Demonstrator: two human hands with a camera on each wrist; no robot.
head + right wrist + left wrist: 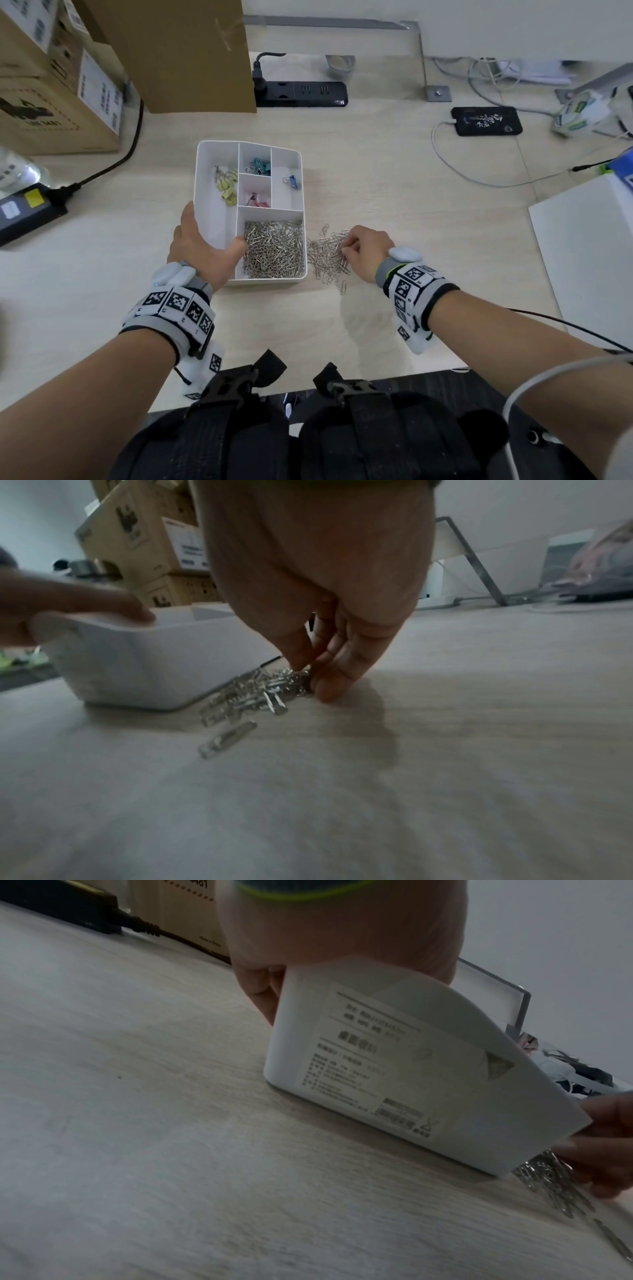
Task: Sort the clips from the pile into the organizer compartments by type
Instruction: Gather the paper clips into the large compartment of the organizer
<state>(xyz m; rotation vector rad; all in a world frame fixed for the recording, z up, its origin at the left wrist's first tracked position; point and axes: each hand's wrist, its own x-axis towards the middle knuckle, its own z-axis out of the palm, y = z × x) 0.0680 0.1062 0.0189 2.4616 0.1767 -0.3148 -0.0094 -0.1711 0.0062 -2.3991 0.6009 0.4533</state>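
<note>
A white organizer [219, 192] sits on a pale worktop [394, 192]. The left hand [200, 245] grips its near left corner, thumb inside. Just right of it, the right hand [368, 248] pinches paper clips from the loose pile [325, 257].

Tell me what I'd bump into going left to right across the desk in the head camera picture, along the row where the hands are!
Left hand holding the organizer's corner → white organizer → silver paper clips in its near compartment → loose paper clip pile on the desk → right hand pinching at that pile.
</note>
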